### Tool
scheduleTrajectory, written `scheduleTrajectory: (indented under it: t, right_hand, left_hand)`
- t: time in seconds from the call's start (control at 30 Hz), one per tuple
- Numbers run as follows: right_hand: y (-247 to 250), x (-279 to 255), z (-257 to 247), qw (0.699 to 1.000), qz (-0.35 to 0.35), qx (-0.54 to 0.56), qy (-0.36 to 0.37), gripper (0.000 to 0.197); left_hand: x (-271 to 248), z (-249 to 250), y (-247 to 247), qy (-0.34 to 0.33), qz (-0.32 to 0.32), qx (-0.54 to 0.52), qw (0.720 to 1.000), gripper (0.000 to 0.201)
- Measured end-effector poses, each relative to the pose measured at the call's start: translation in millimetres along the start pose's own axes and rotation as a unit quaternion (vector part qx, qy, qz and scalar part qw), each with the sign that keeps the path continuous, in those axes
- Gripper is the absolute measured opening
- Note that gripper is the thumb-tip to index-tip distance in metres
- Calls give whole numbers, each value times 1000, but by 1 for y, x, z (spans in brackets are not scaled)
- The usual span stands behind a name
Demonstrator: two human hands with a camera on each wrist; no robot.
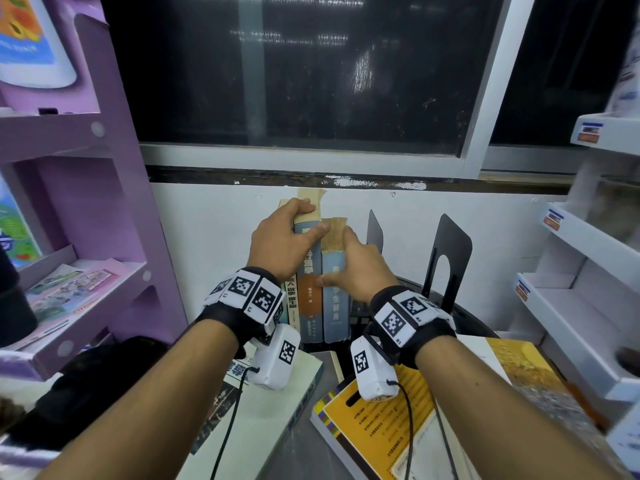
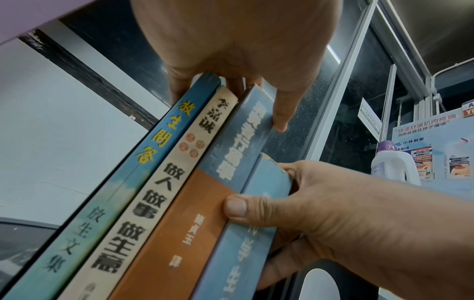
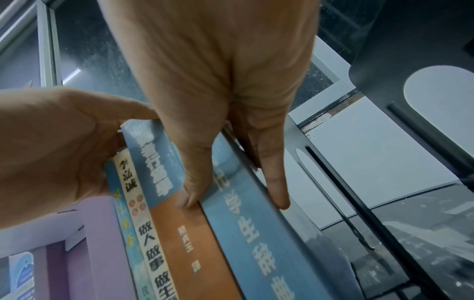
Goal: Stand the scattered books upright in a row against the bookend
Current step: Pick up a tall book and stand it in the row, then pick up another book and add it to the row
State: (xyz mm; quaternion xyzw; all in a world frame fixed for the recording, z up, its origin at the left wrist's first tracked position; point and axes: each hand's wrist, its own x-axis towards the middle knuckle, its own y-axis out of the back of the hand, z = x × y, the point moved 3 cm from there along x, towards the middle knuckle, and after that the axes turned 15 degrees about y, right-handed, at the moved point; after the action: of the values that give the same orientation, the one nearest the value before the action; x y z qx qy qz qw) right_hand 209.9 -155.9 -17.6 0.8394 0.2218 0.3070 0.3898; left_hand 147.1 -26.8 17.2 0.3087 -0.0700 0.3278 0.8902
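Several books stand upright in a row on the round dark table (image 1: 474, 327). My left hand (image 1: 313, 216) (image 2: 254, 101) grips the tops of the left ones: a thin blue book (image 2: 115, 192), a cream-spined book (image 1: 292, 299) (image 2: 153, 192) and a blue-and-orange book (image 1: 309, 289) (image 3: 187, 233). My right hand (image 1: 337, 258) (image 3: 234, 199) pinches the blue-grey book (image 1: 335, 306) (image 2: 246, 253) at the row's right end, thumb on its spine, fingers along its far cover. A thin dark bookend (image 1: 375, 233) (image 3: 295, 162) stands just right of that book. A larger black bookend (image 1: 450, 251) stands further right.
A white book (image 1: 277, 403), a yellow book (image 1: 381, 427) and another book (image 1: 530, 375) lie flat on the near side of the table. A purple shelf unit (image 1: 86, 202) stands at the left. White shelves (image 1: 588, 244) stand at the right. The wall and window are close behind the row.
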Motion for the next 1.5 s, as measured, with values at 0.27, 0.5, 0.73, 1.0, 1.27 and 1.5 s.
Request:
scheduleTrajectory:
  t: [0.27, 0.5, 0.73, 1.0, 1.27, 1.5]
  right_hand:
    - [3, 2, -3, 1000, -17, 3, -4, 89]
    - [15, -10, -3, 998, -17, 53, -7, 96]
    - [35, -25, -9, 997, -72, 36, -22, 95]
    - [80, -65, -16, 994, -109, -1, -21, 85]
    - [125, -132, 3, 976, -188, -77, -84, 75]
    - [149, -188, 31, 958, -212, -103, -162, 76]
  left_hand:
    - [0, 1, 1, 0, -15, 5, 1000, 38]
    - [-1, 3, 3, 9, -41, -29, 999, 40]
    - [-13, 15, 10, 4, -33, -6, 999, 34]
    - [-49, 39, 14, -20, -14, 10, 1000, 27]
    - [-105, 67, -21, 8, -185, 17, 983, 40]
    - [-140, 72, -65, 82, -312, 61, 945, 53]
